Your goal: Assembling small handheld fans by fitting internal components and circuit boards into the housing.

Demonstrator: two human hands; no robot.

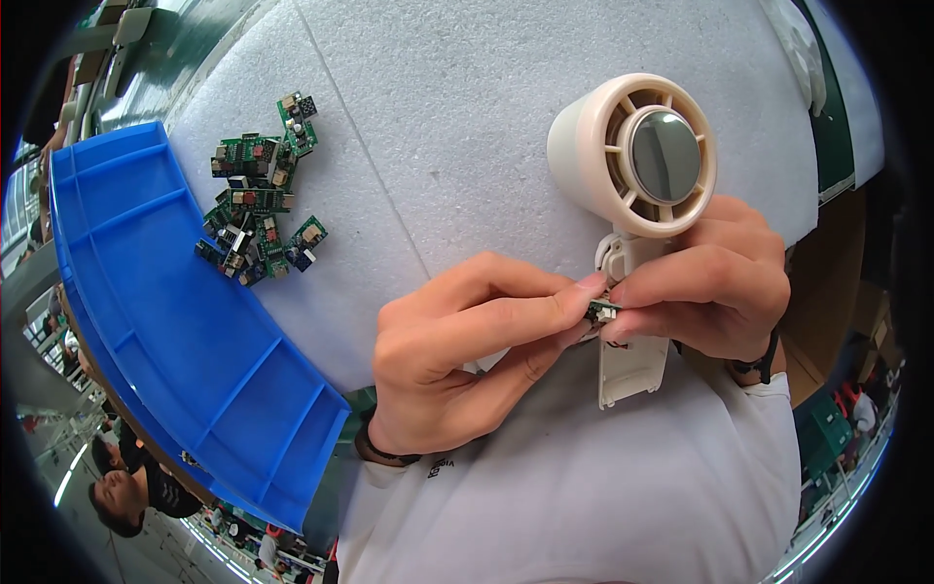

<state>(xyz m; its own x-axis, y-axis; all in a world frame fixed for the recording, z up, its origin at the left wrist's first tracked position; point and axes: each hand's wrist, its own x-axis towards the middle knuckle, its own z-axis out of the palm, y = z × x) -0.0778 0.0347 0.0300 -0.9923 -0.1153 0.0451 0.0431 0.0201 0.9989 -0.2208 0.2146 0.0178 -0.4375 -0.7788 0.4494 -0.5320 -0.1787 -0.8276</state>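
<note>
A cream handheld fan (593,141) with a round grille and a dark mirror-like centre lies over the right part of the foam sheet. Its handle shell (632,375) is opened up and hangs toward my shirt. My left hand (467,350) pinches a small green circuit board (601,311) between thumb and fingertips at the handle. My right hand (720,277) grips the same board's other side with thumb and forefinger, its remaining fingers behind the fan's neck. Most of the board is hidden by my fingers.
Several loose circuit boards (258,200) lie in a heap at the left of the white foam sheet (438,97). Beside them stands a blue plastic tray (195,321). A clear plastic bag (798,54) is at the far right. Another person (136,482) is in the background, lower left.
</note>
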